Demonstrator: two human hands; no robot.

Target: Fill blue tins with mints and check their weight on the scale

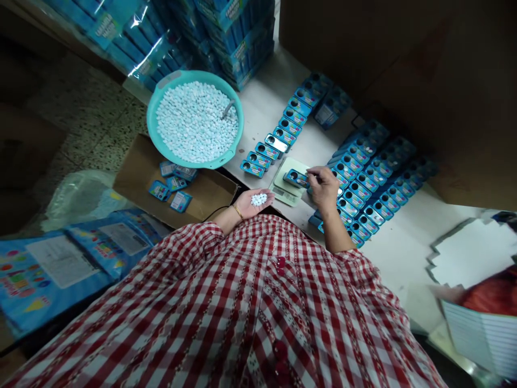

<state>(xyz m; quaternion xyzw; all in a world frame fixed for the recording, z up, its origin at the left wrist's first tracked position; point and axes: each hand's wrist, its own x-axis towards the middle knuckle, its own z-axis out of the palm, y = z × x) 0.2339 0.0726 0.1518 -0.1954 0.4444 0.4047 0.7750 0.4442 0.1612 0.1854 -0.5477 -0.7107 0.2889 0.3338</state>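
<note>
My left hand [253, 203], palm up and fingers lightly cupped, carries a small heap of white candies [259, 200]. My right hand [325, 188] is closed, with thumb and fingertips pinched at the right end of a small blue tin [295, 177]. That tin rests on a pale kitchen scale [286, 195] and has a dark round opening on top. What else the fingertips may hold is too small to make out. Left of the scale runs a row of similar blue tins [257, 160]. More rows of blue tins [357, 189] stand packed together just beyond my right hand.
A turquoise bowl [152, 121] full of white candies, with a spoon handle sticking out, stands at the left. Below it, an open cardboard box [139, 186] contains several blue packs. Wrapped blue packages [234, 43] are stacked behind. A large cardboard box [464, 134] bounds the right.
</note>
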